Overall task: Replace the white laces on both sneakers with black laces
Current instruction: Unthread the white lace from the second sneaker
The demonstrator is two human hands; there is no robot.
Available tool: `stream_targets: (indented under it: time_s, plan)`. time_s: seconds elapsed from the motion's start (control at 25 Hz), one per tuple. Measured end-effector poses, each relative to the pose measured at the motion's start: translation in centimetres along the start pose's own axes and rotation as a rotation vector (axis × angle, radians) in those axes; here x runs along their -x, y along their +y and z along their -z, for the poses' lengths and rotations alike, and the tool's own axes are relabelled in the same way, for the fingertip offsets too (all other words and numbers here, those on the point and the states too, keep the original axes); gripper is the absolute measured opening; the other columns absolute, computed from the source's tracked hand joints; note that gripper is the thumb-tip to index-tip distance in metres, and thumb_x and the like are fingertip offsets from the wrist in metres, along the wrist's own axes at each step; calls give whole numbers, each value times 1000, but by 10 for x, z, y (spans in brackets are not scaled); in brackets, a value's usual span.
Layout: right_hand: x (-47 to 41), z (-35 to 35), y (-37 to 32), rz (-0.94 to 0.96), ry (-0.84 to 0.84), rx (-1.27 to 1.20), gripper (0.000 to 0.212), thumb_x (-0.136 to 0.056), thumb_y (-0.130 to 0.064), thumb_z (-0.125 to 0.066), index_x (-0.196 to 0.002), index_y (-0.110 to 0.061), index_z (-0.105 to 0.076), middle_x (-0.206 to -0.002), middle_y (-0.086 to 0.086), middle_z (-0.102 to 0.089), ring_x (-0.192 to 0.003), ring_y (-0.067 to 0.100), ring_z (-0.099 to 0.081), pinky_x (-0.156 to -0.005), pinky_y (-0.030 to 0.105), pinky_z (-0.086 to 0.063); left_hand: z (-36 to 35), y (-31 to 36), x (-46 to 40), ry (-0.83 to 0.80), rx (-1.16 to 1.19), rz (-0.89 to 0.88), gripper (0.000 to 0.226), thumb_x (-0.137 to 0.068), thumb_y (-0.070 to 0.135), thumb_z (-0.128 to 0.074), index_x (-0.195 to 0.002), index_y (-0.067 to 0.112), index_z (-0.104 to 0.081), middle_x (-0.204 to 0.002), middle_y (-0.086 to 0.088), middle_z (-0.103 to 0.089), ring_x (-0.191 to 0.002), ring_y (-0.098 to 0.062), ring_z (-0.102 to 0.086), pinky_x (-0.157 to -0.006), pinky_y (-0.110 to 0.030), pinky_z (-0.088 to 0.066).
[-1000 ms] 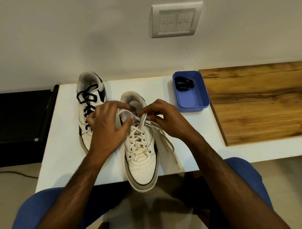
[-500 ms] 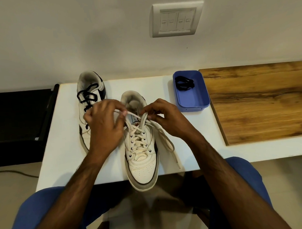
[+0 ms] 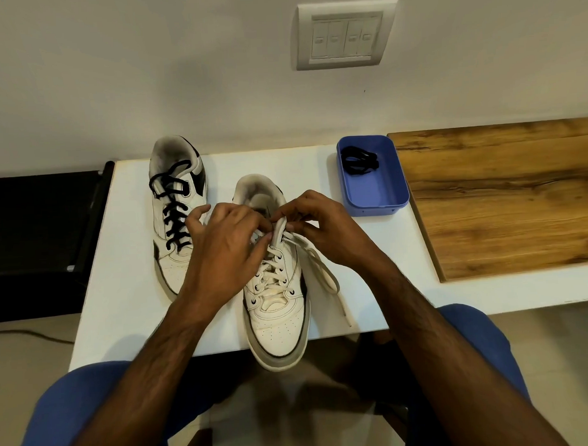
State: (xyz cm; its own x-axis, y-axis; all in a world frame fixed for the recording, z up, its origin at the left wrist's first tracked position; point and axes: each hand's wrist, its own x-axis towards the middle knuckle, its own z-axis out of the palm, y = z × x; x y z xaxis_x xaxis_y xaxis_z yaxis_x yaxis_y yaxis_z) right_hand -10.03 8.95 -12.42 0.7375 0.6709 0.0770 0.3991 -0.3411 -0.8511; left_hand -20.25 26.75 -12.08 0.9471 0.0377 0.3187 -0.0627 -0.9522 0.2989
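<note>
While the right hand (image 3: 323,228) goes on pinching the white lace (image 3: 279,231) at the centre sneaker (image 3: 275,290), the left hand (image 3: 225,245) has slid in from the side to pinch it too, so unlacing has likely barely begun.

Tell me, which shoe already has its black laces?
The far sneaker, the one on the left by the wall, is laced in black. The near sneaker, which both hands are working on, has white laces, and its toe hangs over the table edge.

Scuffed leather sneaker (image 3: 277,310), glossy plastic tray (image 3: 375,190), grained wood board (image 3: 505,198).
</note>
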Motion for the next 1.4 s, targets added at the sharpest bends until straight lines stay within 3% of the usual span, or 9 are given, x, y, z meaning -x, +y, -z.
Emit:
stream_targets:
  time_s: [0.24,0.48,0.64,0.76,0.88,0.96,1.08,1.2,1.4]
  plan:
    - [0,2,2,15,4,1,27,-94,-6,-67,-112,-25,-74,-102,-2,-62,-95,10,-63,-85,27,-54,26,-20,-2,240,179,210,5,-91,26,-61,-95,23,-62,-99,17,-61,-104,-18,-57,-96,-37,-23]
    - [6,18,8,-101,-24,-17,28,-94,-1,-63,-112,-21,-60,-102,-6,-70,-94,5,-69,-81,25,-57,-1,-1,0,-72,28,22,31,-91,40,-47,-110,26,-67,-113,7,-61,-117,-21,-51,-103,-54,-25]
    - [11,19,22,-138,-245,194,18,-86,-14,-75,-101,-22,-70,-106,-9,-65,-97,5,-60,-86,31,-53,-6,-6,1,-37,54,50,27,-91,38,-47,-103,24,-68,-111,7,-60,-115,-20,-49,-100,-49,-24]
    - [11,26,16,-160,-215,111,6,-92,-23,-71,-97,-18,-72,-98,-9,-72,-95,7,-65,-96,37,-52,-8,-3,2,-1,136,68,27,-91,38,-47,-103,24,-67,-109,10,-61,-116,-16,-48,-98,-41,-19]
    - [15,44,10,-207,-98,-134,10,-97,-18,-65,-98,-10,-70,-82,5,-75,-79,18,-73,-91,42,-57,-9,-4,2,20,158,64,25,-91,39,-49,-102,25,-67,-107,12,-65,-116,-16,-50,-97,-39,-19]
    - [16,47,9,-199,-73,-138,11,-98,-15,-61,-103,-12,-71,-84,6,-75,-79,19,-74,-90,46,-58,-9,-3,2,41,178,71,22,-90,40,-53,-100,26,-68,-106,13,-66,-115,-15,-52,-96,-39,-20]
    - [13,30,3,-164,-139,-151,30,-94,-9,-63,-121,-21,-66,-101,2,-71,-88,19,-74,-86,46,-60,-9,-3,2,79,181,84,15,-88,35,-63,-97,25,-69,-102,14,-66,-111,-15,-54,-97,-40,-21]
    - [8,15,-6,-94,-190,-154,49,-90,-4,-64,-130,-31,-62,-102,3,-66,-91,25,-66,-85,45,-58,-7,-1,2,110,141,94,12,-86,31,-67,-95,24,-70,-98,13,-66,-108,-16,-53,-99,-39,-21]
    - [9,13,-10,-65,-226,-109,43,-85,-7,-57,-124,-26,-59,-94,5,-62,-87,20,-61,-79,35,-55,7,6,-1,174,-58,104,7,-85,24,-69,-90,20,-66,-92,6,-65,-103,-24,-55,-100,-48,-26]
